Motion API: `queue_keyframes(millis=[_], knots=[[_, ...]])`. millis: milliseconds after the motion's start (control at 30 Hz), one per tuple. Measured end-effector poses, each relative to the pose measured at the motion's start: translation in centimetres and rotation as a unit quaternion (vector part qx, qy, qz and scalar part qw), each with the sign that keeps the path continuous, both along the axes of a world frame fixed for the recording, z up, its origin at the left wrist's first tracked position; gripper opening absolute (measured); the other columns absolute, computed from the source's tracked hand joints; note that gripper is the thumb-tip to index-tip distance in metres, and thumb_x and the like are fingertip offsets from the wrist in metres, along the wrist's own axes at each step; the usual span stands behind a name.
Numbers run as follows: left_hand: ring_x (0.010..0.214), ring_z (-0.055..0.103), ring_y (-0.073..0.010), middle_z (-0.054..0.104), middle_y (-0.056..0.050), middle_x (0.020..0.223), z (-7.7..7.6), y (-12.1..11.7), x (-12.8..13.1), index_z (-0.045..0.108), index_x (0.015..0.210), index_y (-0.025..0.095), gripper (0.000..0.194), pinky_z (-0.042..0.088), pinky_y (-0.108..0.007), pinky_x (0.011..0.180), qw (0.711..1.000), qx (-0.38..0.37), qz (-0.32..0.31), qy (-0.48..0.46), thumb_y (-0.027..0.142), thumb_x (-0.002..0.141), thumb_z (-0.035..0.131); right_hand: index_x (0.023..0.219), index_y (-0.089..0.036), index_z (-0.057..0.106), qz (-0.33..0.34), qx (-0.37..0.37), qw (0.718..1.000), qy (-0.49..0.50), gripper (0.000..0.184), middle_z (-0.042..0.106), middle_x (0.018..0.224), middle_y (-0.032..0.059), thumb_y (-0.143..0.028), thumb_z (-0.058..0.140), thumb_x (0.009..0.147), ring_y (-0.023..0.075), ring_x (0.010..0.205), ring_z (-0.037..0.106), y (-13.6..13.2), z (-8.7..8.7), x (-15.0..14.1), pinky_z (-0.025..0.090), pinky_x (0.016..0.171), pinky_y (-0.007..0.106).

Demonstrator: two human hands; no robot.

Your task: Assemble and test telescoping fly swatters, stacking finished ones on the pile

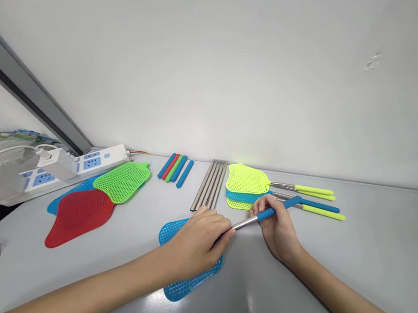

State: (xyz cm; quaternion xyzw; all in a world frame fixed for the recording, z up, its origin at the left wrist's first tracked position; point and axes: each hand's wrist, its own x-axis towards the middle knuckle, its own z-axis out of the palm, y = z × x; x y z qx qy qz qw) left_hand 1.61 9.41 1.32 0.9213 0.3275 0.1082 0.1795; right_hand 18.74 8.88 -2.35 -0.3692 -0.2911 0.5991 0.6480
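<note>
Between my hands is a blue fly swatter (179, 290), its mesh head low and to the left, its metal rod and blue grip pointing up to the right. My left hand (204, 238) is closed around the neck where the head meets the rod, hiding that joint and part of the mesh. My right hand (274, 227) is closed on the blue grip (266, 214) near its lower end. Just behind my right hand lie several fly swatters with yellow-green (247, 178) and blue heads, stacked, their handles to the right.
Several metal rods (209, 185) and short coloured grips (175, 167) lie in rows at the back. Loose red (83, 214), green (123, 181) and blue swatter heads overlap at left, beside a white power strip (106, 157) with plugs and cables. A wall rises behind the table.
</note>
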Motion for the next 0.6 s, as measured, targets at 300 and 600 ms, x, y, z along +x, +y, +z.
queue_keyframes(millis=[300, 600], knots=[[0.086, 0.047, -0.0164, 0.055, -0.005, 0.087, 1.2, 1.0, -0.3, 0.050, 0.092, 0.015, 0.023, 0.029, -0.037, 0.084, 0.996, 0.090, -0.006, 0.008, 0.013, 0.082, 0.030, 0.070, -0.018, 0.052, 0.101, 0.005, 0.988, -0.114, 0.012, 0.057, 0.054, -0.0005, -0.029, 0.055, 0.072, 0.0097, 0.049, 0.047, -0.5, 0.3, 0.1, 0.035, 0.049, 0.022], [0.119, 0.028, -0.0246, 0.040, -0.011, 0.124, 0.6, -3.4, 0.3, 0.044, 0.110, 0.017, 0.034, 0.028, -0.042, 0.095, 0.984, 0.031, -0.174, -0.020, 0.014, 0.076, 0.041, 0.070, -0.017, 0.056, 0.056, -0.019, 0.998, -0.029, 0.012, 0.055, 0.056, -0.0013, -0.029, 0.056, 0.072, 0.0084, 0.051, 0.050, 0.0, -0.3, 0.4, 0.038, 0.049, 0.019]])
